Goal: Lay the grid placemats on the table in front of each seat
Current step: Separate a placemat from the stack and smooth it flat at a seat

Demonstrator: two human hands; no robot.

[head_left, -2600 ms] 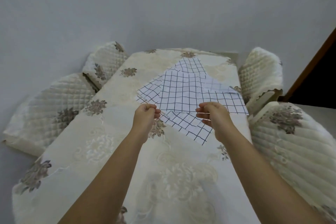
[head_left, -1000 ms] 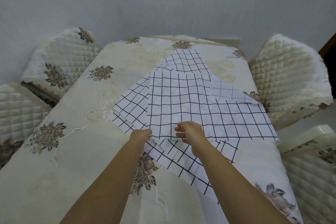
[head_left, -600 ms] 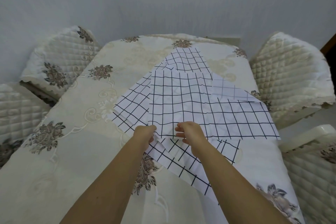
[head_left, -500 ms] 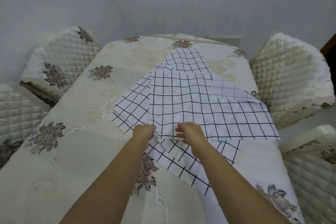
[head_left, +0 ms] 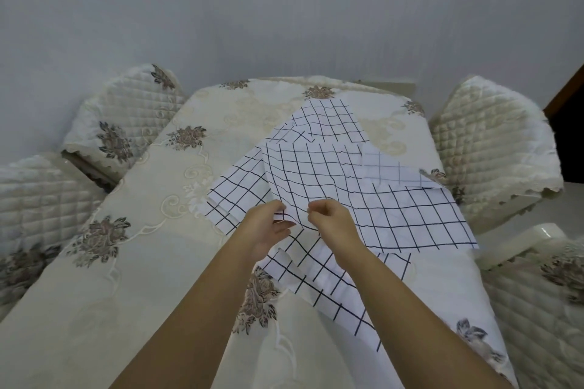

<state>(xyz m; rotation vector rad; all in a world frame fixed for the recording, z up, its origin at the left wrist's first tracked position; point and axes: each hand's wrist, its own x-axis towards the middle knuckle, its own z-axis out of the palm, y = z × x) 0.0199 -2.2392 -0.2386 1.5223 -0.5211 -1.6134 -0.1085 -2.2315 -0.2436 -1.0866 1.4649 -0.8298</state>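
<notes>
Left hand (head_left: 265, 232) and right hand (head_left: 331, 224), close together, each pinch the near edge of the top grid placemat (head_left: 331, 177); it lies on a loose, overlapping pile of grid placemats (head_left: 319, 275) at mid-table. Beyond: floral tablecloth (head_left: 268, 104); quilted chairs (head_left: 486, 142) flank both sides.

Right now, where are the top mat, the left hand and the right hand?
top mat (head_left: 316, 177): head view, middle squares.
left hand (head_left: 264, 230): head view, its middle.
right hand (head_left: 335, 224): head view, its back.
</notes>
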